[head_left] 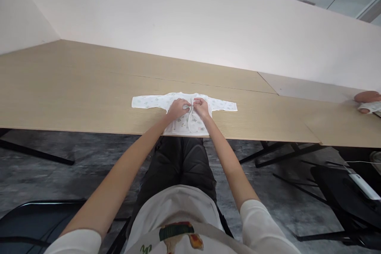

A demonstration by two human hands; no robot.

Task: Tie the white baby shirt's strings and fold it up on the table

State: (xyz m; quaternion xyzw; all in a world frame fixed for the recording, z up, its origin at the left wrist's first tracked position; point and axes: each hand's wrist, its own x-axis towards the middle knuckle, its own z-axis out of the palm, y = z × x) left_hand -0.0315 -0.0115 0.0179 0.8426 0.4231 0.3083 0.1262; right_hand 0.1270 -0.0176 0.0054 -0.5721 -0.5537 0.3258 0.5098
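A small white long-sleeved garment point(178, 129) with a faint print lies flat near the table's front edge, its sleeves spread to both sides. My left hand point(178, 108) is on its upper middle, fingers closed on the fabric beside the front opening. Just to the right, my right hand point(201, 107) pinches the other side of the opening near the neckline. The two sets of fingertips are close together. Whatever small fastening may lie between them is too small to make out.
The wooden table point(89, 87) runs wide to both sides, with a white partition point(178, 20) behind it. Part of another person point(367, 96) shows at the far right. Black chairs point(342, 190) stand below on both sides.
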